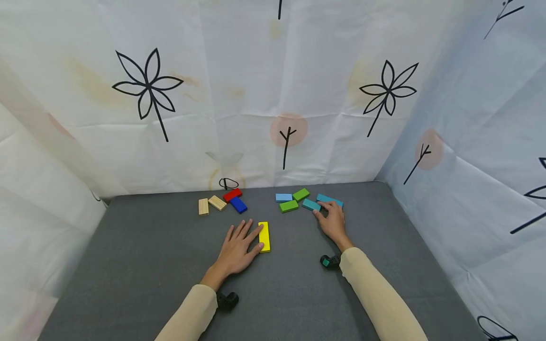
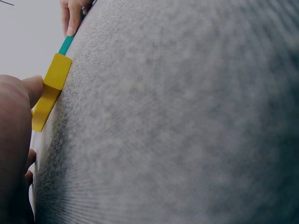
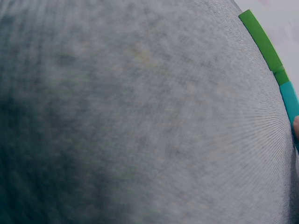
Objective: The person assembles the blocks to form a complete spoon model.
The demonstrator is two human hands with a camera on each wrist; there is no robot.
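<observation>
My left hand (image 1: pixel 236 251) lies with fingers spread on the table, its index finger and thumb touching the left side of a yellow block (image 1: pixel 265 237). In the left wrist view the thumb meets the yellow block (image 2: pixel 58 72), whose outline shows a step. Farther right, my right hand (image 1: pixel 332 222) pinches the near end of a short teal block (image 1: pixel 310 204) between thumb and index finger. Behind those fingers lies a longer teal piece (image 1: pixel 330 199), partly covered. The right wrist view catches only a fingertip against the teal block (image 3: pixel 289 100).
Near the right hand lie two green blocks (image 1: pixel 289 206) and a light blue block (image 1: pixel 283 197). Left of centre are a red block (image 1: pixel 232 194), a blue block (image 1: pixel 238 204) and two wooden blocks (image 1: pixel 203 207). White patterned cloth (image 1: pixel 239 142) borders the grey table (image 1: pixel 149 251).
</observation>
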